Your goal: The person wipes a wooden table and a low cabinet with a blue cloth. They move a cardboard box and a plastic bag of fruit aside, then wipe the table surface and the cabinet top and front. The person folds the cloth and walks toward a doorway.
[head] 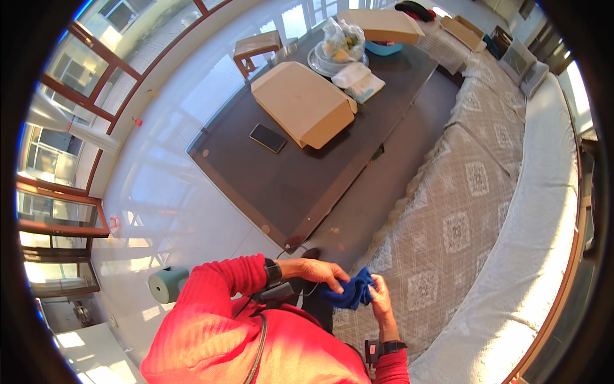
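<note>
A dark blue cloth [349, 294] is bunched up between my two hands, low in the view and in front of my body. My left hand [317, 271] grips its upper left side with the fingertips. On the other side, my right hand [381, 298] pinches the cloth's edge between thumb and fingers. The cloth is crumpled, so its full shape cannot be made out. It hangs above my dark trousers, beside the patterned sofa cover [422, 288]. A small black device [278, 292] with a cable lies near my left wrist.
Ahead stands a dark low table [230, 168] with a phone [267, 138], a cardboard box [304, 101], white packages [359, 81], a plastic bag [343, 41] and a blue basin [383, 48]. A green stool [168, 284] is at left, a wooden stool [258, 44] beyond.
</note>
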Demonstrator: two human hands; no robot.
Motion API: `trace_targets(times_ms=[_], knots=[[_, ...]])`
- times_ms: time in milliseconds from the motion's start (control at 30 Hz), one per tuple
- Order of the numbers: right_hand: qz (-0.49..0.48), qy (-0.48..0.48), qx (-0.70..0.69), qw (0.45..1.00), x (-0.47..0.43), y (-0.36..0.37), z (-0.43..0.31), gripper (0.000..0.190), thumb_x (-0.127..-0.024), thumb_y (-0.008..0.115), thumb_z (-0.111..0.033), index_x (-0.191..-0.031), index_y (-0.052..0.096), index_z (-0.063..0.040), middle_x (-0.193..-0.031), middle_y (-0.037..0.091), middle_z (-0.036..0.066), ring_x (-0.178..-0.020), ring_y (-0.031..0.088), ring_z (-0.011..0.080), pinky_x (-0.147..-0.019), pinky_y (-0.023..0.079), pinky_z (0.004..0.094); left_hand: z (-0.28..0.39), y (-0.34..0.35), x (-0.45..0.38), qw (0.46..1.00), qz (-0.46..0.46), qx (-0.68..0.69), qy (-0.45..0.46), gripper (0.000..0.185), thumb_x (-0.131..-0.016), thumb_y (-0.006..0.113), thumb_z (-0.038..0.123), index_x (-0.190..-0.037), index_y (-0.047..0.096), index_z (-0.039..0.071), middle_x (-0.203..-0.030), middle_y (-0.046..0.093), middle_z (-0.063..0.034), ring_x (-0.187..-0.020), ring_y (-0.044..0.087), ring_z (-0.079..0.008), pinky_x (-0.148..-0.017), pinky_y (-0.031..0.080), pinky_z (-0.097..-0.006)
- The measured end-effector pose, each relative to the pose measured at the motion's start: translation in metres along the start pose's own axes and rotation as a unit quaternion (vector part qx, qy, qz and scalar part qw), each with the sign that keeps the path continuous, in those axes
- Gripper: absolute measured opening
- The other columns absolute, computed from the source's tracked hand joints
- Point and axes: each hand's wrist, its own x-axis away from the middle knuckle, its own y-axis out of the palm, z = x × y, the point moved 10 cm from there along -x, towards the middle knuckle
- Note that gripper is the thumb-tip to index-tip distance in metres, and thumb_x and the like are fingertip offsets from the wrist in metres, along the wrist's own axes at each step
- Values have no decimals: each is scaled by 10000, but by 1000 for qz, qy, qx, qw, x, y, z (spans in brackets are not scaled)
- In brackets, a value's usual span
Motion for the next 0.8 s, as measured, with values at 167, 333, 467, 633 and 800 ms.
trace_targets(times_ms=[167, 333, 467, 633, 800], knots=[[-19, 63, -36, 997, -7, 22, 41, 337, -858, 645, -253, -1108, 530, -58, -966, 623, 22, -817, 602, 101, -730, 487, 248, -2, -27, 50, 995, 94, 21, 37, 236, -883, 609, 272, -965, 618, 51, -809, 552, 70, -766, 491, -30, -700, 404, -198], [6, 48, -38, 998, -25, 56, 42, 333, -911, 557, -324, -1087, 550, -42, -845, 630, 83, -644, 606, 155, -546, 523, 304, -60, -88, 130, 931, 314, 149, 109, 241, -891, 612, 291, -914, 637, 53, -813, 588, 48, -760, 531, -42, -708, 427, -209], [-19, 69, 50, 996, -59, 141, 36, 412, -939, 477, -409, -1105, 559, -42, -678, 582, 49, -467, 483, 95, -453, 477, 267, -100, -124, 234, 843, 447, 221, 202, 222, -886, 621, 273, -927, 641, 56, -854, 626, 22, -808, 556, -63, -725, 449, -222], [-81, 61, 94, 990, -101, 282, 28, 374, -976, 406, -354, -1032, 557, -17, -652, 536, 42, -490, 487, 100, -452, 420, 241, -119, -158, 380, 737, 475, 326, 353, 236, -927, 554, 248, -1002, 611, 32, -923, 638, -42, -858, 584, -106, -792, 475, -250], [-201, 55, 121, 970, -130, 427, 39, 355, -990, 389, -313, -1045, 540, 4, -793, 603, 88, -645, 575, 159, -614, 491, 295, -154, -159, 504, 656, 515, 370, 410, 339, -950, 498, 310, -1041, 589, -4, -983, 630, -64, -928, 593, -128, -853, 481, -280]])
